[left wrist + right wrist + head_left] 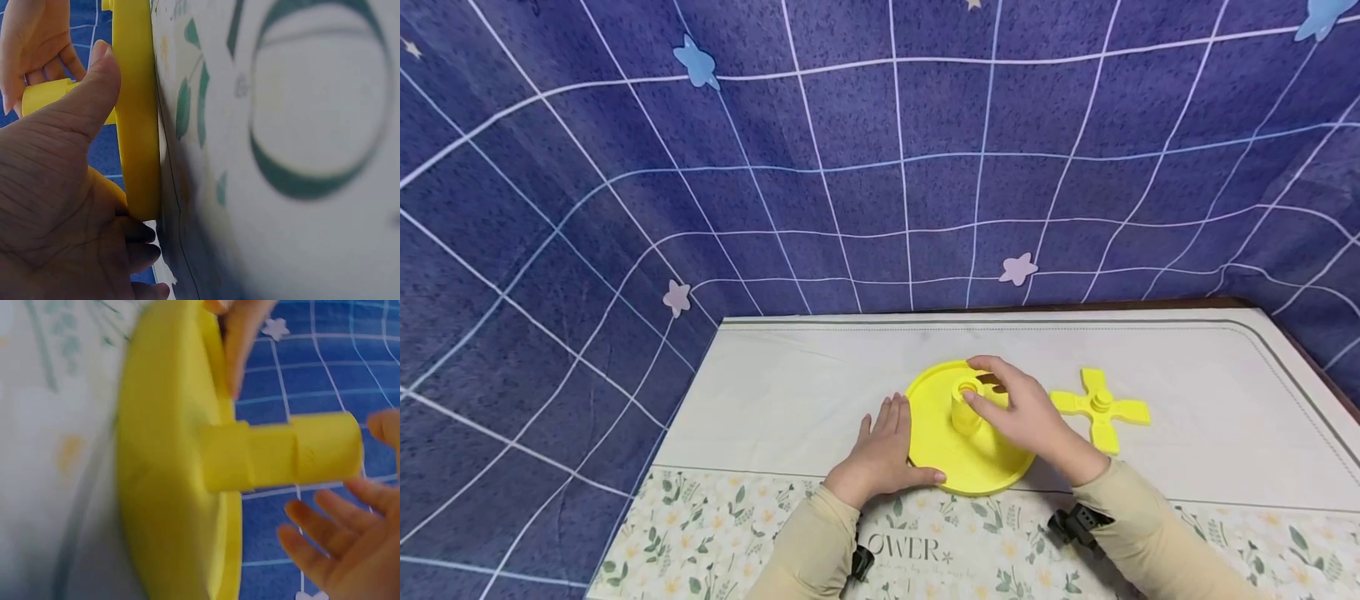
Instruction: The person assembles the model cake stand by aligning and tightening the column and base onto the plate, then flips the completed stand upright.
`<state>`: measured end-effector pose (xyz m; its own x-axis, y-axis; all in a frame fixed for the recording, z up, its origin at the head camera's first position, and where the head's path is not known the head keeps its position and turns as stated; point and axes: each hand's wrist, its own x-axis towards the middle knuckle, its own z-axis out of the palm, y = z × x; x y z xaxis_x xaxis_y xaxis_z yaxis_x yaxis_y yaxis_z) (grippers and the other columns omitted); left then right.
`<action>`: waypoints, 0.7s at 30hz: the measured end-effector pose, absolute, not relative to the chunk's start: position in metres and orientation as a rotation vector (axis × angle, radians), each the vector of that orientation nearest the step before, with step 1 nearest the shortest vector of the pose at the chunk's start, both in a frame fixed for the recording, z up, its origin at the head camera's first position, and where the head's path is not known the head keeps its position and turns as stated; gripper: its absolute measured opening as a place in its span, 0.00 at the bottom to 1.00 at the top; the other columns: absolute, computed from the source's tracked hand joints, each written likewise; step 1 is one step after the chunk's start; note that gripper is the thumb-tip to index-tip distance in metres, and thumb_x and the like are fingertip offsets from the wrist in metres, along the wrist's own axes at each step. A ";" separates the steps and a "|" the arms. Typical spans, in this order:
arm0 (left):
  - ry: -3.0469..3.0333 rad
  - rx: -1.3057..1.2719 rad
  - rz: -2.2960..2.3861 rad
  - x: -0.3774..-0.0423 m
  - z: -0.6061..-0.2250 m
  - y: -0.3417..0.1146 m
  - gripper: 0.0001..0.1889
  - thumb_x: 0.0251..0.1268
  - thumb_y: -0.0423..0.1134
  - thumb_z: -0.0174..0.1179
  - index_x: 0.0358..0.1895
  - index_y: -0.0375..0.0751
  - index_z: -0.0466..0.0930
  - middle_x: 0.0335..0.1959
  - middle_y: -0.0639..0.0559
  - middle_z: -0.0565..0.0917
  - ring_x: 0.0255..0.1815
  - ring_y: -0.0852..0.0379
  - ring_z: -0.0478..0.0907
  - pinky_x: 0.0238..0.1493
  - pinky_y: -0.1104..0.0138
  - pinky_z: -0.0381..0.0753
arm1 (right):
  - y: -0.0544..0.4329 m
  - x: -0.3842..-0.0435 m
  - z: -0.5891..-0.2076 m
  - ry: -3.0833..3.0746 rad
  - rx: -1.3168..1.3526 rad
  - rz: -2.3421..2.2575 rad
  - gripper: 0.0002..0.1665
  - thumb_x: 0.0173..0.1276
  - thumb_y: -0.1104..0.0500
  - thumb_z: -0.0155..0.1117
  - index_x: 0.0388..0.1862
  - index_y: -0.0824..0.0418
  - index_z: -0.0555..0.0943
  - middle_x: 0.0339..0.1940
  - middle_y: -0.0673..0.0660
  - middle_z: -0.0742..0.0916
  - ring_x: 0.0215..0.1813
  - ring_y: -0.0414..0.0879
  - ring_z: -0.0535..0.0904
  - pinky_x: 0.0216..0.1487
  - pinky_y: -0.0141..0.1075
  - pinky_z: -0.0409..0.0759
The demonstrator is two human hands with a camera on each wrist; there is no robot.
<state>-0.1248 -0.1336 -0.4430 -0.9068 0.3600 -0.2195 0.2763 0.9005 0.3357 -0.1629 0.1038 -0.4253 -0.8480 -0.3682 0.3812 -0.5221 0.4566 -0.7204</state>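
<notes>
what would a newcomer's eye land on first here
Probably the bright yellow round tray on the pale table covering, with a hollow-topped post standing upright near its middle. The left hand touches its rim, and the right hand is at the post's top. A yellow four-armed cross piece lies right of the tray.

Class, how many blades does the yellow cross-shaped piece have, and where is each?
4: a far blade, a near blade, a left blade toward the right hand, and a right blade opposite, all around the central knob. No blade seems hidden.
</notes>
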 end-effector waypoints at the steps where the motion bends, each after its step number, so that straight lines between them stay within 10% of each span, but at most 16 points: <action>1: 2.785 0.476 0.435 -0.125 -0.443 -0.133 0.65 0.52 0.71 0.61 0.76 0.27 0.37 0.78 0.33 0.42 0.78 0.40 0.38 0.73 0.43 0.42 | 0.106 -0.164 -0.424 -2.523 0.830 1.372 0.28 0.67 0.57 0.66 0.64 0.63 0.74 0.60 0.62 0.81 0.55 0.57 0.80 0.51 0.50 0.80; 21: 2.785 0.477 0.443 -0.126 -0.443 -0.133 0.65 0.52 0.72 0.61 0.76 0.27 0.38 0.78 0.34 0.42 0.78 0.40 0.38 0.73 0.43 0.41 | 0.107 -0.165 -0.431 -2.564 0.868 1.498 0.24 0.68 0.59 0.66 0.61 0.65 0.76 0.57 0.60 0.83 0.55 0.55 0.81 0.57 0.48 0.78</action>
<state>-0.1261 -0.1334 -0.4432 -0.9061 0.3613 -0.2201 0.2752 0.8985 0.3421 -0.1649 0.1072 -0.4314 -0.8415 -0.4413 0.3115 -0.4881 0.3740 -0.7886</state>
